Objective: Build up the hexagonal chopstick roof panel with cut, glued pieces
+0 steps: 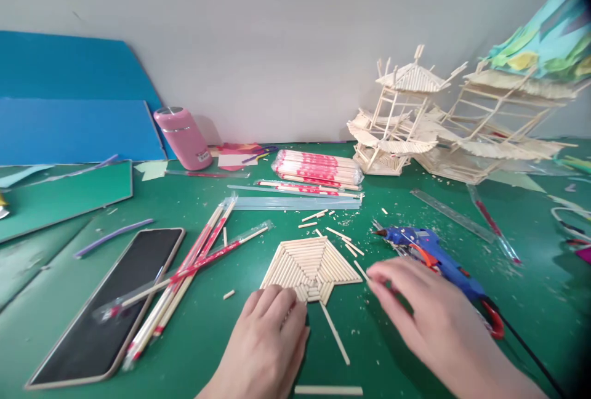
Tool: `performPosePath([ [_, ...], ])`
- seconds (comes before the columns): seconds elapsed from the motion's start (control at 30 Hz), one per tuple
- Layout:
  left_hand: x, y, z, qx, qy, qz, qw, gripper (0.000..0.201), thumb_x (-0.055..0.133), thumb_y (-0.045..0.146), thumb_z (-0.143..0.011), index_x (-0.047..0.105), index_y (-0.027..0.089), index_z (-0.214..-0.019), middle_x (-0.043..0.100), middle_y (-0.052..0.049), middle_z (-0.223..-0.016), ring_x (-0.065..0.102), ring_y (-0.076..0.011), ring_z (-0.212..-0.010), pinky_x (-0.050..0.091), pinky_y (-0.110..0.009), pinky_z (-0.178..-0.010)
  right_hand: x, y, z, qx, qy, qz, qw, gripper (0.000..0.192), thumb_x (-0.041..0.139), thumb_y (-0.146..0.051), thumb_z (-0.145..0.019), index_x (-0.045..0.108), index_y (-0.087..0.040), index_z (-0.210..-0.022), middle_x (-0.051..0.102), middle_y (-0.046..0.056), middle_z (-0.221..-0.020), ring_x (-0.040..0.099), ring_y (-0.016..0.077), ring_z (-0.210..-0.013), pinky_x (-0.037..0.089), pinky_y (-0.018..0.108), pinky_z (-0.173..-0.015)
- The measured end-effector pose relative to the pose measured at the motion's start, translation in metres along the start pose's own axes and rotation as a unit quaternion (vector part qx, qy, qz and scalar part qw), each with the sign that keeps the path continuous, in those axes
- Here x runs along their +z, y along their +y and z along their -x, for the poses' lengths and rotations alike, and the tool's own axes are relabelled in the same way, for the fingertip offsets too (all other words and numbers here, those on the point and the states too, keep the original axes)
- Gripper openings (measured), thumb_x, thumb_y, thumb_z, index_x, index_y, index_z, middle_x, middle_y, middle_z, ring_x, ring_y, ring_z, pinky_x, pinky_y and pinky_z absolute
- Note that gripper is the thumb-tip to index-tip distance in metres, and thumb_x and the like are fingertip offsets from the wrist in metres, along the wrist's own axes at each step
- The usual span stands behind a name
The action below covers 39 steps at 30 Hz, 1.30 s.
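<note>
A fan-shaped panel of wooden sticks (302, 260), glued row beside row, lies flat on the green table. My left hand (265, 337) is closed at its lower left edge, fingers curled over the rim; the fingertips are partly hidden. To the right of the panel, my right hand (415, 306) pinches a short wooden stick (361, 270) between thumb and fingers. One longer loose stick (335, 332) points down from the panel's lower edge, and another stick (329, 390) lies near the front. Short cut pieces (346, 239) are scattered just behind the panel.
A blue glue gun (429, 251) lies beside my right hand, its cord running forward. Wrapped chopsticks (184, 279) overlap a phone (111, 306) at left. Behind stand a pink bottle (183, 139), a chopstick bundle (318, 168) and stick-built pavilions (401, 116).
</note>
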State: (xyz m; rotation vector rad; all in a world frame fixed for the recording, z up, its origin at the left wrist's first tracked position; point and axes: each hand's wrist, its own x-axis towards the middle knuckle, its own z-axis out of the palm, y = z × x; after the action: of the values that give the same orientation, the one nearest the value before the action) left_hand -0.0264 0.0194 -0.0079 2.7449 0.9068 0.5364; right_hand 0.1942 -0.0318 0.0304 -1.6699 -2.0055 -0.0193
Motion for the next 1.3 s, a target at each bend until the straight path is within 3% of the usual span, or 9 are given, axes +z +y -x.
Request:
performPosePath([
  [0.17,-0.005,0.001,0.006,0.012,0.025,-0.011,1.0,0.017,0.036,0.013,-0.084,0.052,0.018,-0.081,0.053,-0.005,-0.077,0.048,-0.0205,-0.071,0.041,-0.034,-0.06,0.006,0.023,-0.013,0.02,-0.013,0.08,0.997,0.011,0.043,-0.018,-0.087,0.052,-0.021,-0.091,0.061,0.002,-0.084,0.058,0.0152,-0.073,0.044,0.028,-0.065],
  [0.2,-0.006,0.002,0.007,0.0,0.0,-0.01,1.0,0.016,0.037,0.013,-0.084,0.052,0.018,-0.081,0.053,-0.006,-0.079,0.048,-0.0207,-0.072,0.042,-0.034,-0.061,0.011,0.025,-0.014,0.021,-0.012,0.086,0.996,0.011,0.043,-0.017,-0.087,0.052,-0.021,-0.09,0.062,0.002,-0.083,0.058,0.0153,-0.073,0.044,0.028,-0.065],
  [0.37,-0.006,-0.001,0.014,-0.003,0.016,0.017,1.0,0.017,0.034,0.014,-0.085,0.05,0.018,-0.078,0.051,-0.006,-0.077,0.046,-0.0205,-0.069,0.042,-0.034,-0.058,0.032,0.024,-0.019,0.014,-0.009,0.1,0.995,0.012,0.042,-0.016,-0.087,0.054,-0.018,-0.084,0.062,0.003,-0.078,0.058,0.0165,-0.071,0.045,0.029,-0.066],
  [0.6,-0.004,-0.001,0.017,-0.013,0.013,0.054,0.998,0.016,0.035,0.015,-0.085,0.048,0.018,-0.078,0.049,-0.006,-0.079,0.045,-0.0211,-0.072,0.043,-0.036,-0.06,0.046,0.018,-0.025,0.003,-0.033,0.139,0.99,0.015,0.042,-0.015,-0.087,0.056,-0.017,-0.081,0.061,0.004,-0.075,0.058,0.0173,-0.071,0.045,0.03,-0.067],
  [0.83,-0.006,-0.001,0.017,-0.014,0.008,0.078,0.997,0.016,0.036,0.014,-0.085,0.05,0.017,-0.078,0.049,-0.007,-0.077,0.045,-0.0216,-0.072,0.043,-0.038,-0.061,0.039,0.005,-0.023,0.008,-0.113,0.187,0.976,0.017,0.042,-0.008,-0.083,0.057,-0.016,-0.087,0.061,0.005,-0.075,0.06,0.0179,-0.071,0.047,0.03,-0.063],
  [1.13,-0.009,0.0,0.017,-0.033,0.029,0.116,0.992,0.017,0.037,0.013,-0.085,0.053,0.018,-0.082,0.05,-0.006,-0.079,0.046,-0.0197,-0.074,0.044,-0.034,-0.066,0.026,-0.003,-0.028,-0.002,-0.216,0.231,0.949,0.022,0.045,0.002,-0.074,0.056,-0.016,-0.073,0.059,0.004,-0.069,0.059,0.0184,-0.065,0.044,0.029,-0.057],
  [1.3,-0.016,0.0,0.015,-0.07,0.056,0.162,0.983,0.019,0.038,0.013,-0.087,0.056,0.018,-0.085,0.052,-0.005,-0.08,0.048,-0.017,-0.074,0.045,-0.03,-0.067,0.02,-0.002,-0.032,-0.004,-0.227,0.216,0.949,0.019,0.045,-0.001,-0.072,0.054,-0.017,-0.067,0.059,0.002,-0.062,0.059,0.017,-0.059,0.04,0.027,-0.052],
])
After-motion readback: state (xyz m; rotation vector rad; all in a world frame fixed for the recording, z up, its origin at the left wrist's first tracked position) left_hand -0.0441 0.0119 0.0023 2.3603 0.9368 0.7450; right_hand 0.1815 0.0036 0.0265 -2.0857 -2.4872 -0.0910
